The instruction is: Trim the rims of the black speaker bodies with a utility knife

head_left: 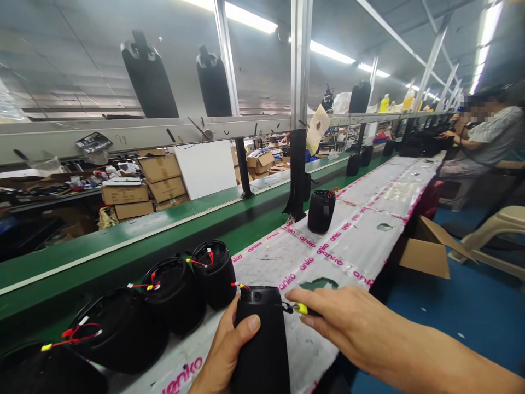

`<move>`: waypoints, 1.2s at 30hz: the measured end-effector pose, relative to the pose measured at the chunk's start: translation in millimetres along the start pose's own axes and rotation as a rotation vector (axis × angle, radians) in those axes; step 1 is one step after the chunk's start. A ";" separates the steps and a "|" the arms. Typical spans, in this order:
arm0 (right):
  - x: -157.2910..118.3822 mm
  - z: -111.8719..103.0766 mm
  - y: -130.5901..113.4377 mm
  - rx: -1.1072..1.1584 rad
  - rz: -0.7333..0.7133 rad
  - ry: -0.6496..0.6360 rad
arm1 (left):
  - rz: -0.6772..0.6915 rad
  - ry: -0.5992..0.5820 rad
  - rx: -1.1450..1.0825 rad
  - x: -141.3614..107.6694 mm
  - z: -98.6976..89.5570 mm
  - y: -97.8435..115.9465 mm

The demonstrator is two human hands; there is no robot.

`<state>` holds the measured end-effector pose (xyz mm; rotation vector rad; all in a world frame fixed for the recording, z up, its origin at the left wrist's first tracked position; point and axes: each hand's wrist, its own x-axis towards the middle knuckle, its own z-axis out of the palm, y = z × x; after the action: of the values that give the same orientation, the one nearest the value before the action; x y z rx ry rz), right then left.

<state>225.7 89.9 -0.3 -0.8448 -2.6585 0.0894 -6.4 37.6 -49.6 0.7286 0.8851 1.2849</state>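
Observation:
In the lower middle my left hand [229, 342] is wrapped round a black speaker housing [262, 350], thumb across its front. Thin red and yellow wires with small connectors [240, 285] stick up from its top. My right hand [340, 317] pinches a small tool with a yellow and black handle [302, 308]. Its tip is beside the housing's upper right edge, next to a small black loop [287, 307]; whether they touch I cannot tell. To the left stand several similar black housings [174, 298], their tops bearing loose red wires with white and yellow plugs.
The bench wears a white sheet printed "anko" [348, 224], torn in places. Farther along it stands another black housing [321, 212]. A green conveyor [123, 246] runs alongside, under a metal shelf [246, 127]. An open carton [426, 254] and a co-worker [492, 126] are on the right.

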 end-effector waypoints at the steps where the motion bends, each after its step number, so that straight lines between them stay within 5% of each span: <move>1: 2.4 1.8 0.2 -0.044 0.002 -0.027 | -0.001 -0.008 0.001 -0.4 0.4 0.6; 18: 26.0 -4.7 9.4 -0.557 -0.247 0.126 | 0.107 -0.024 0.254 -1.6 2.1 9.0; 36: 24.0 -10.5 12.3 -0.611 -0.296 0.123 | 0.102 -0.039 0.351 -2.4 -0.8 12.6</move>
<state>217.8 113.2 14.9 -0.5747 -2.6780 -0.8527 -13.3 37.2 -38.8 1.0829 1.0667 1.2127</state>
